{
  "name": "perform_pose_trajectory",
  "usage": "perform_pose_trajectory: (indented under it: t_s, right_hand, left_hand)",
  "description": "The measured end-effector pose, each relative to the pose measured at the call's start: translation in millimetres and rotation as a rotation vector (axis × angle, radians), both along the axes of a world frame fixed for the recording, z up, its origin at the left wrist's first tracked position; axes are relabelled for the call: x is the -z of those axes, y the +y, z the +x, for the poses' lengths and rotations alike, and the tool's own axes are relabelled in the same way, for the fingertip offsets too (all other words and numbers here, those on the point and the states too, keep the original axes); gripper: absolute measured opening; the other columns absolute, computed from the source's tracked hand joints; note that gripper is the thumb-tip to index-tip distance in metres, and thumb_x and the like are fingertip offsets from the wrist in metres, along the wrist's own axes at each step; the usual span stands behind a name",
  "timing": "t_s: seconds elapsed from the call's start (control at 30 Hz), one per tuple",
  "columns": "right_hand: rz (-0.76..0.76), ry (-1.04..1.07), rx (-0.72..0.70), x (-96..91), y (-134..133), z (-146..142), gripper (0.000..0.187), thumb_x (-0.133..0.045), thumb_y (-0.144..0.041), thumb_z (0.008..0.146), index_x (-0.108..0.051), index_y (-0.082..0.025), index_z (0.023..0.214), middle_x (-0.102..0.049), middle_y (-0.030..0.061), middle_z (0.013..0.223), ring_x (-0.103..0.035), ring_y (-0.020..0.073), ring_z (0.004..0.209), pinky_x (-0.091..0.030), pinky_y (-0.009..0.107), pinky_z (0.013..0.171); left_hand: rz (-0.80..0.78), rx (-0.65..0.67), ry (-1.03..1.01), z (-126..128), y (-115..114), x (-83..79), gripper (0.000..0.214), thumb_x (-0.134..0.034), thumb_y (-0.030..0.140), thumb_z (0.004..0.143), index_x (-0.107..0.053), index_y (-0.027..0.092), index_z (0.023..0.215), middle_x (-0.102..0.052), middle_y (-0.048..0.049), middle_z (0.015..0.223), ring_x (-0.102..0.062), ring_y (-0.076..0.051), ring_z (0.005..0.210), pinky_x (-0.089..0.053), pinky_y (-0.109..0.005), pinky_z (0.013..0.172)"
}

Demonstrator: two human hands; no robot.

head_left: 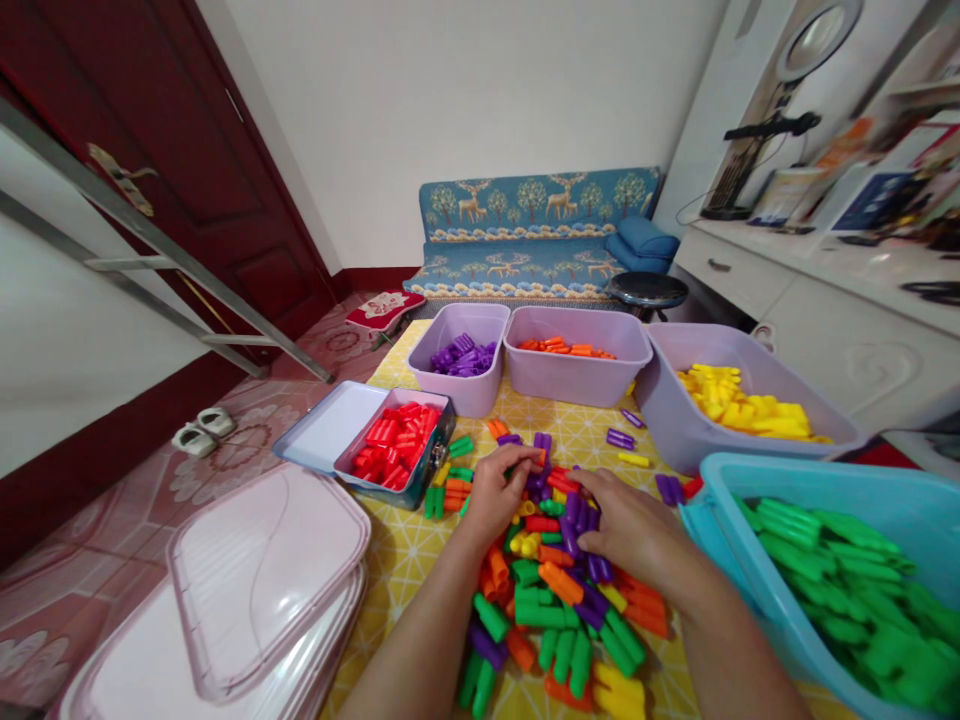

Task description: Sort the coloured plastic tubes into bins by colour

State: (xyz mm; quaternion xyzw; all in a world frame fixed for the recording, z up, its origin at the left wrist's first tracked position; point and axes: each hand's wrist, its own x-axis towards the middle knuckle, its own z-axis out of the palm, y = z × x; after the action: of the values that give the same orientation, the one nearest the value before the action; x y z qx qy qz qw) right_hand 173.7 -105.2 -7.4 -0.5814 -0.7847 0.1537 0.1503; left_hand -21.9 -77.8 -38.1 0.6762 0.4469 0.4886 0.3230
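Two-handed, reached into the mixed block pile [552, 612] on the yellow cloth [405, 560], curled the left hand [498, 490] with an orange block [540, 457] at its fingertips, opened the right hand [626, 525] partway over a purple block [576, 515] between thumb and fingers, with firm hold on either impossible to tell.

From here I see the desk [390, 590] under a yellow patterned cloth [577, 415]. Three lilac tubs [577, 382] line its far side, a blue tub [847, 482] stands at the right, an open tin [411, 490] at the left, and mixed plastic blocks [553, 614] lie heaped between, a few scattered near the tubs.
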Motion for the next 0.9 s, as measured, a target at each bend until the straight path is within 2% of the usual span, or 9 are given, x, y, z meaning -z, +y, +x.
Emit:
perform_pose_trajectory:
  t_s: [0.1,0.2,0.3,0.37,0.47,0.57,0.73,0.9]
  right_hand:
    - [0.007,0.237,0.043,9.0,9.8,-13.1,0.056,-0.066,-0.015,0.060,-0.062,-0.029,0.113,-0.070,0.0043,0.100,-0.066,0.0225,0.081,-0.047,0.031,0.067]
    - [-0.044,0.634,0.117,16.8,16.3,-30.6,0.050,-0.066,-0.022,0.068,-0.056,-0.025,0.117,-0.069,0.0040,0.100,-0.066,0.0192,0.079,-0.051,0.031,0.070]
    - [-0.115,0.995,0.103,25.8,18.5,-42.3,0.049,-0.064,-0.027,0.074,-0.049,-0.022,0.120,-0.065,0.0065,0.113,-0.065,0.0187,0.092,-0.052,0.031,0.080]
    - [-0.165,1.133,0.088,32.0,18.7,-44.1,0.046,-0.063,-0.029,0.076,-0.050,-0.022,0.120,-0.063,0.0075,0.120,-0.064,0.0192,0.100,-0.052,0.031,0.082]
    - [-0.218,1.198,0.108,39.4,18.2,-40.7,0.042,-0.061,-0.034,0.080,-0.052,-0.022,0.119,-0.065,0.0075,0.117,-0.066,0.0199,0.097,-0.054,0.031,0.076]
    - [-0.193,1.179,0.126,42.5,17.4,-37.6,0.040,-0.063,-0.035,0.080,-0.054,-0.021,0.117,-0.070,0.0066,0.106,-0.068,0.0201,0.089,-0.054,0.032,0.074]
    - [-0.126,1.138,0.171,39.6,16.3,-39.5,0.031,-0.069,-0.040,0.075,-0.060,-0.019,0.095,-0.072,0.0060,0.089,-0.068,0.0209,0.080,-0.054,0.032,0.074]
    - [-0.079,1.097,0.234,37.0,15.2,-40.7,0.033,-0.059,-0.047,0.082,-0.062,-0.019,0.099,-0.070,0.0057,0.085,-0.066,0.0190,0.071,-0.054,0.030,0.065]
  left_hand:
    - [0.011,0.000,0.005,0.1,-0.9,-1.8,0.021,-0.052,0.022,0.088,-0.070,0.018,0.100,-0.072,-0.0059,0.095,-0.065,-0.018,0.090,-0.049,-0.031,0.085]
    - [0.009,0.033,0.000,-0.1,-2.4,-4.8,0.023,-0.052,0.026,0.089,-0.069,0.019,0.103,-0.071,-0.0065,0.103,-0.063,-0.019,0.097,-0.047,-0.031,0.090]
    - [0.009,0.059,-0.026,-0.4,-3.2,-6.4,0.027,-0.054,0.029,0.089,-0.067,0.018,0.110,-0.069,-0.0072,0.110,-0.062,-0.019,0.101,-0.046,-0.032,0.093]
    - [0.007,0.048,-0.042,-0.3,-2.8,-6.0,0.029,-0.057,0.030,0.087,-0.065,0.018,0.113,-0.067,-0.0078,0.113,-0.062,-0.019,0.099,-0.047,-0.031,0.091]
    - [0.014,0.040,-0.041,0.3,-1.5,-4.1,0.029,-0.061,0.029,0.084,-0.066,0.018,0.111,-0.067,-0.0080,0.111,-0.062,-0.019,0.098,-0.048,-0.030,0.088]
    - [0.028,0.041,-0.030,1.0,-0.7,-2.0,0.027,-0.064,0.027,0.082,-0.067,0.018,0.107,-0.068,-0.0074,0.106,-0.062,-0.018,0.096,-0.048,-0.030,0.087]
    - [-0.010,-0.004,-0.066,1.8,-1.2,1.1,0.024,-0.067,0.023,0.078,-0.068,0.015,0.101,-0.071,-0.0060,0.095,-0.064,-0.017,0.085,-0.050,-0.029,0.081]
    - [-0.010,-0.123,-0.137,2.9,-4.4,0.5,0.022,-0.070,0.025,0.075,-0.069,0.014,0.094,-0.071,-0.0060,0.090,-0.064,-0.017,0.084,-0.050,-0.028,0.081]
